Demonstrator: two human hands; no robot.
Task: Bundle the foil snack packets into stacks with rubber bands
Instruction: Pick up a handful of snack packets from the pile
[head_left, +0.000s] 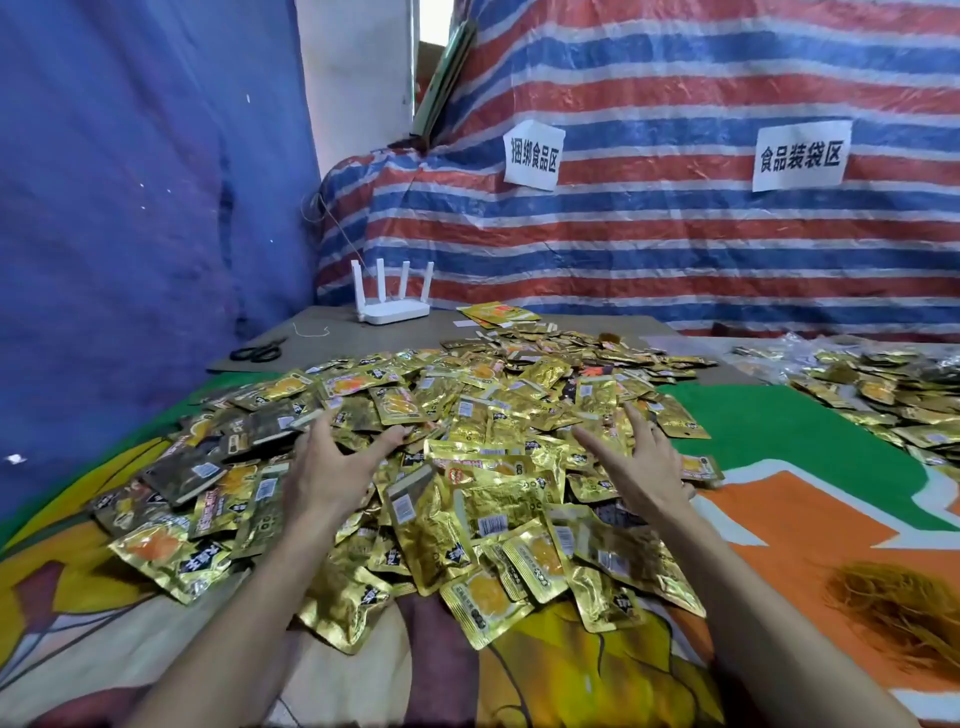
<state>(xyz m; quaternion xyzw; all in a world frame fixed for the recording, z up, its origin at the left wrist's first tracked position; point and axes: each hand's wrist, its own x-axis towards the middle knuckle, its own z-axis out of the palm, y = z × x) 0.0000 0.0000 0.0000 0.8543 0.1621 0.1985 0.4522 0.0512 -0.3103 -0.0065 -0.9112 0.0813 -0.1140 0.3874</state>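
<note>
So I'm right at the start of a bundle here: the gathering step, nothing banded yet as far as I can see. My left hand (332, 467) and right hand (647, 470) are both over the big heap of gold foil snack packets (493, 499), well apart from each other, fingers spread, with nothing gripped in either. The heap is loose and messy across the middle of the cloth-covered desk (805, 519), with packets facing every which way.

My guess for the next move is to pull a handful together and square the edges into a flat stack. Foil is slippery, so it'll need a firm pinch. After that I reach for the tangle of rubber bands (893, 608), which sits off to my right near the desk's edge, clear of the heap.
</note>
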